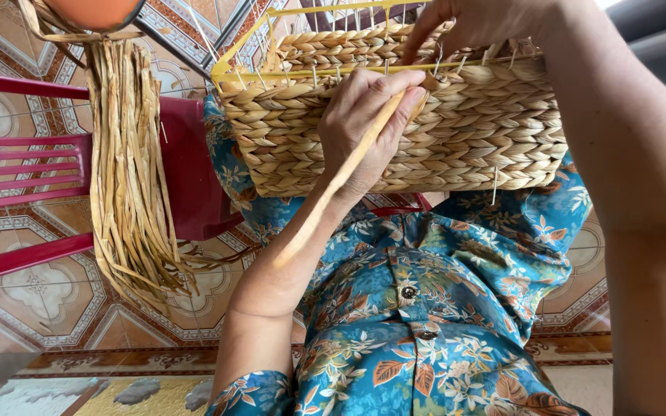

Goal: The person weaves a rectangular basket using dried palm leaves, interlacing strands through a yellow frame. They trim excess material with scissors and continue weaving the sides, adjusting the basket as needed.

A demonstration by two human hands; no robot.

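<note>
A half-woven basket [464,146] of plaited dried fibre rests on my lap, built over a yellow wire frame [229,65]. My left hand [364,115] lies against the basket's front wall, closed on a long pale straw strand [325,200] that runs down along my forearm. The strand's upper end reaches the rim near my fingertips. At the top edge, my right hand [475,23] grips the basket rim, fingers curled over the weave. Thin wire ends stick up along the rim.
A thick bundle of dried straw strands [129,177] hangs at the left, over a red plastic chair [25,166]. Patterned floor tiles [32,300] lie beneath. My blue floral shirt [425,323] fills the lower middle.
</note>
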